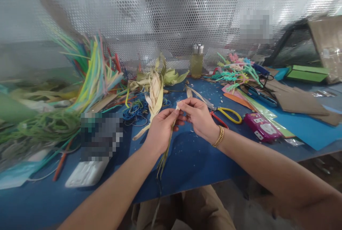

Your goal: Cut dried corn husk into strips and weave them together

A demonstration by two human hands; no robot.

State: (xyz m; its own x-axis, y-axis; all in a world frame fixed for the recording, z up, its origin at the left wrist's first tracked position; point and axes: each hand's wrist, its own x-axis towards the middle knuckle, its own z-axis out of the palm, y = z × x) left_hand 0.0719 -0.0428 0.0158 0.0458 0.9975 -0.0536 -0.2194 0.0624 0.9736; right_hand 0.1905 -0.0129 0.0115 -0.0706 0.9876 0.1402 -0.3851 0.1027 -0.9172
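Note:
Both my hands meet over the middle of the blue table. My left hand (163,127) is closed round a bundle of thin dried husk strips (167,153), whose loose ends hang down toward the table's front edge. At the top of the bundle, a small pale husk piece (178,105) is pinched by my right hand (197,116), its thumb and fingertips touching the left hand's. Just behind my left hand lie pale dried corn husks (155,93). Beyond my right hand rest scissors with yellow handles (232,115), partly hidden.
Colourful strips (93,69) and green cord (50,125) crowd the left, near a partly blurred phone with a white power bank (87,173). A bottle (197,61) stands behind. On the right lie a purple case (262,126), blue paper (307,125), cardboard (299,103) and plastic sprigs (237,71).

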